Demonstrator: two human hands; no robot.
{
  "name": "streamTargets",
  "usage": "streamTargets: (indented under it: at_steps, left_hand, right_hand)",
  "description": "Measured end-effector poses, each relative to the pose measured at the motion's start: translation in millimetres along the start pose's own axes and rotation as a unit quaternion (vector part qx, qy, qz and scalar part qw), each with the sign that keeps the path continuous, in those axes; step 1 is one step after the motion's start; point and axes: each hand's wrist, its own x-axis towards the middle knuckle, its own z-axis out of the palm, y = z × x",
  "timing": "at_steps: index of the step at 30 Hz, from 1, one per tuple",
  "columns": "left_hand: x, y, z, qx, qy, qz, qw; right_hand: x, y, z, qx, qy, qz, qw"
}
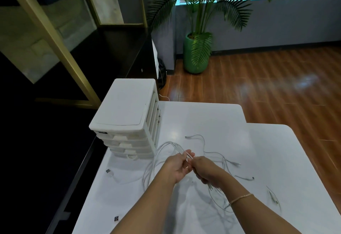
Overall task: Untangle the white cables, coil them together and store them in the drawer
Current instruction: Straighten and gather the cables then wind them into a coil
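Observation:
Several white cables (162, 152) lie looped and tangled on the white table (276, 160), with plug ends spread to the left, back and right. My left hand (177, 167) holds a bunch of strands between its fingers above the table. My right hand (206, 172) grips the same cables just to the right, and strands hang below it. The two hands nearly touch. A white drawer unit (127, 115) stands at the table's back left; its drawers look pushed in, and the lowest handle has a cable near it.
A green pot with a palm (195, 56) stands on the wooden floor beyond the table. Dark shelving with a gold frame (55, 36) fills the left side. Loose plug ends (108, 171) lie near the table's left and right edges.

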Motion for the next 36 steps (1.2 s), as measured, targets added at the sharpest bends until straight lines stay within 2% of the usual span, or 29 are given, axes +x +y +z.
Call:
streamTargets:
  at_steps: [3,6,11,15,17,22,27,30,33,36]
  left_hand:
    - [2,-5,-3,0.017,0.006,-0.002,1.000]
    - [1,-10,0,0.036,0.008,-0.010,0.999]
    - [-5,-12,5,0.053,0.030,0.010,0.998]
    - [-10,-7,7,0.084,0.053,0.027,0.995]
    - [-10,-5,9,0.062,0.045,0.029,0.997]
    - [-13,-1,10,0.083,0.034,0.047,0.995]
    - [-17,-2,11,0.124,0.046,0.059,0.989]
    - [-17,-1,12,0.177,0.055,0.073,0.980]
    - [-19,0,12,0.224,0.073,0.080,0.969]
    - [-21,-1,11,0.232,0.081,0.077,0.966]
  right_hand:
    - [1,1,4,0.003,0.003,-0.009,1.000]
    - [-2,5,4,0.061,0.009,-0.002,0.998]
    - [-6,5,7,0.033,0.004,-0.018,0.999]
    - [-9,7,7,0.137,-0.049,-0.016,0.989]
    - [-14,10,3,0.162,-0.071,-0.029,0.984]
    - [-23,15,0,0.108,-0.058,-0.033,0.992]
    - [-23,18,-1,0.115,-0.047,-0.024,0.992]
    - [-21,19,2,0.120,0.007,-0.030,0.992]
    - [-13,14,3,-0.021,0.148,-0.060,0.987]
    - [-8,7,0,-0.142,0.177,-0.078,0.971]
